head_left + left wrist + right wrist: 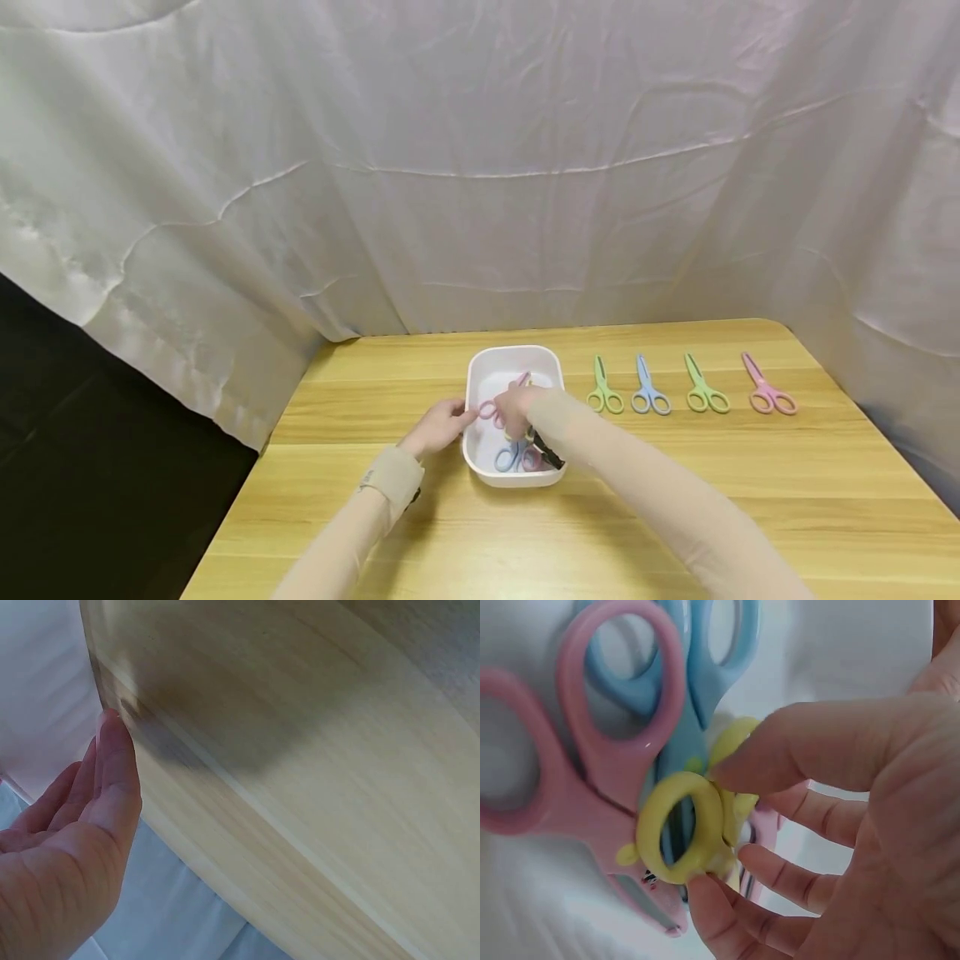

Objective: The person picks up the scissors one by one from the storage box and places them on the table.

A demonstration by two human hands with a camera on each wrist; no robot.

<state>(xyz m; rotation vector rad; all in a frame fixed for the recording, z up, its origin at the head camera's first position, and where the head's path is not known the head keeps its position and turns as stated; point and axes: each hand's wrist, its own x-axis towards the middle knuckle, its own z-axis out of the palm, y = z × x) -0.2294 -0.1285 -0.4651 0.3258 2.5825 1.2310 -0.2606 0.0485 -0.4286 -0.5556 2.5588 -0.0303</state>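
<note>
A white bin (501,480) on the table holds several scissors in a loose pile. My right hand (517,408) reaches down into it. In the right wrist view, its thumb and fingertips pinch the handle of yellow scissors (651,814). Pink scissors (562,795) and blue scissors (682,746) lie against the yellow ones, and another pink pair is partly hidden beneath my fingers. My left hand (441,427) rests at the bin's left side, fingers (116,754) nearly straight and thumb near the rim.
Right of the bin, scissors lie in a row, blades away from me: green (602,390), blue (647,387), green (703,390) and pink (763,390). A grey curtain (480,233) hangs behind the wooden table (337,392).
</note>
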